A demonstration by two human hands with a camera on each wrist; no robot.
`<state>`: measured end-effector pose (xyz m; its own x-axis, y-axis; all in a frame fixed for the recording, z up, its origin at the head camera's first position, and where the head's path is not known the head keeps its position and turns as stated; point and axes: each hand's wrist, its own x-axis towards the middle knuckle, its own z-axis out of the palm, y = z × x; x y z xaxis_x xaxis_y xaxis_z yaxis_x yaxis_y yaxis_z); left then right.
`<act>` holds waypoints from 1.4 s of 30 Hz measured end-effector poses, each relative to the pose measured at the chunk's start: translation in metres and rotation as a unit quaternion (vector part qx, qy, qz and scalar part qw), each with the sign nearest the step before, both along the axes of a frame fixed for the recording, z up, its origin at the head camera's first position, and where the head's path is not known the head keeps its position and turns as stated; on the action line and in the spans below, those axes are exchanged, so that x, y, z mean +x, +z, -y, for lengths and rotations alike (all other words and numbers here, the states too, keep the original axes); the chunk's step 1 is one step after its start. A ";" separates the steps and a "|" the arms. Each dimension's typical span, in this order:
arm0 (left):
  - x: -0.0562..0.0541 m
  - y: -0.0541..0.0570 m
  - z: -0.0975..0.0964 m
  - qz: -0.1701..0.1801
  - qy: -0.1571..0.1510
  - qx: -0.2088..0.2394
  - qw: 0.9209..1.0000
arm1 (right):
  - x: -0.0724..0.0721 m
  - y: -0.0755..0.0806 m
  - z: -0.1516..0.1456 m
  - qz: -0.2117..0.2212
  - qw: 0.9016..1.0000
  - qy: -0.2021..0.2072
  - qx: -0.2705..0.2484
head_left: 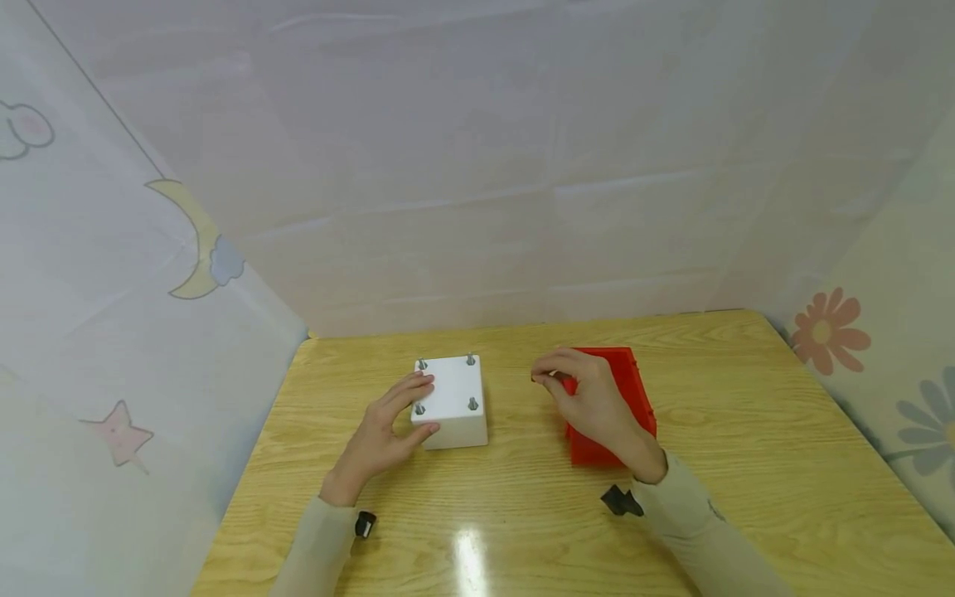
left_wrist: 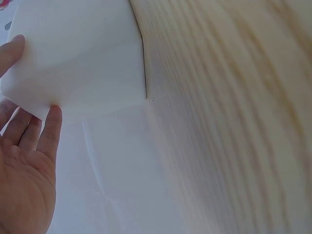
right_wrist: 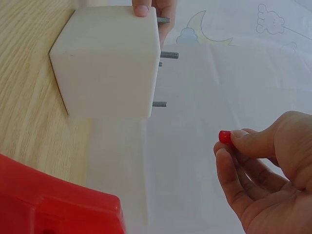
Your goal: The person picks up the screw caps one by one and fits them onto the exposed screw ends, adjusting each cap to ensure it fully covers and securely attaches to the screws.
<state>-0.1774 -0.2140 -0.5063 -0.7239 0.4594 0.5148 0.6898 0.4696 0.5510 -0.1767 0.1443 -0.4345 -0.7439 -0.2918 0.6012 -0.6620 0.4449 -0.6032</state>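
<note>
On the wooden table stands a white box with several threaded bolts sticking up from its top. My left hand holds the box from its left side, thumb on the front face and fingertips over the top edge. In the left wrist view, the fingers touch the box's white wall. My right hand is raised over a red tray to the right of the box. Between its thumb and fingers it pinches a small red cylindrical piece, apart from the bolts.
The wooden table runs back to a pale sheet hanging behind it. Printed sheets with a moon and flowers flank both sides. What lies in the red tray is mostly hidden by the right hand.
</note>
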 end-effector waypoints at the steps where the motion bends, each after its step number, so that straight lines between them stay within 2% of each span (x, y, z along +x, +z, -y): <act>1: 0.000 0.000 0.000 0.001 0.000 0.000 1.000 | 0.000 0.001 0.001 0.001 1.000 0.000 0.001; 6: 0.001 0.001 0.001 0.005 0.001 0.000 1.000 | 0.002 0.005 0.005 0.008 1.000 0.002 0.008; 13: 0.000 -0.002 0.002 0.011 -0.001 -0.007 1.000 | 0.000 0.002 0.007 0.008 1.000 0.006 -0.001; 21: 0.001 -0.001 0.002 -0.004 0.000 -0.016 1.000 | 0.000 0.003 0.008 0.002 1.000 0.011 0.000; 42: 0.001 -0.001 0.000 0.011 0.000 -0.015 1.000 | 0.002 0.004 0.015 0.005 1.000 0.020 -0.011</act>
